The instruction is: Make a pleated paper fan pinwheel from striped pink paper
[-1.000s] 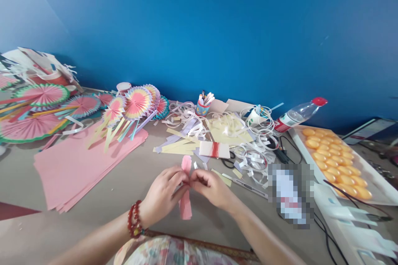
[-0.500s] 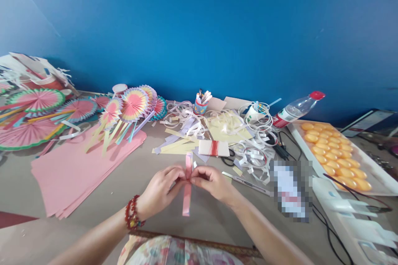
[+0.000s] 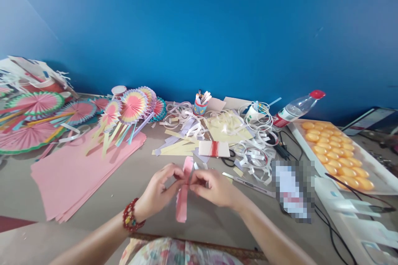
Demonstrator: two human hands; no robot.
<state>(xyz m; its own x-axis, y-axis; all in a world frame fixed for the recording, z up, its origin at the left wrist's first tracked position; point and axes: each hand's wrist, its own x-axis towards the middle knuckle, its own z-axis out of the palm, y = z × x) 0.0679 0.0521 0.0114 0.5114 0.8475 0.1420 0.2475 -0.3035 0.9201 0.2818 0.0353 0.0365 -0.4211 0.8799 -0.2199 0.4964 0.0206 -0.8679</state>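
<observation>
A folded pink paper strip (image 3: 183, 198) stands upright above the table, pinched at its middle from both sides. My left hand (image 3: 160, 192), with a red bead bracelet on its wrist, is closed on the strip's left side. My right hand (image 3: 213, 187) is closed on its right side, fingertips almost meeting those of the left. The strip's top end flares just above the fingers and its lower end hangs below them. A small card wound with red thread (image 3: 214, 148) lies on the table just beyond my hands.
A stack of pink paper sheets (image 3: 74, 167) lies at left, with several pleated paper fans (image 3: 130, 105) behind it. Curled white and yellow paper strips (image 3: 236, 136), a pen cup (image 3: 199, 105), a lying bottle (image 3: 295, 112), a tray of orange pieces (image 3: 337, 153) and cables fill the right.
The pink strip has turned in my fingers, from edge-on half a second ago to showing its wider face. Both hands sit slightly lower in view.
</observation>
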